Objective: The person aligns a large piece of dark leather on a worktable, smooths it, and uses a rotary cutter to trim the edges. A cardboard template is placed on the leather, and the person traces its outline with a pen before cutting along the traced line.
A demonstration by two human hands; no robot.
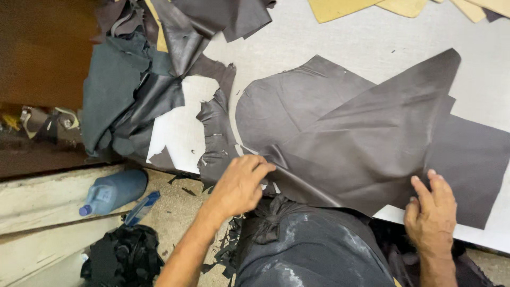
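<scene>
STAGE: dark leather sheet [372, 143] spread on grey table [372, 42], one corner folded over, cut scraps [218, 133] at left | LEFT: left hand [239, 186] pinches the sheet's near edge, fingers curled shut | RIGHT: right hand [431, 215] open, fingers flat on the sheet's lower edge.

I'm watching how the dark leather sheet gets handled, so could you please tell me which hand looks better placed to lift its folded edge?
Probably the left hand: its fingers already pinch the leather sheet at the folded edge. The right hand lies flat on the sheet farther along, seemingly pinning it down.
</scene>
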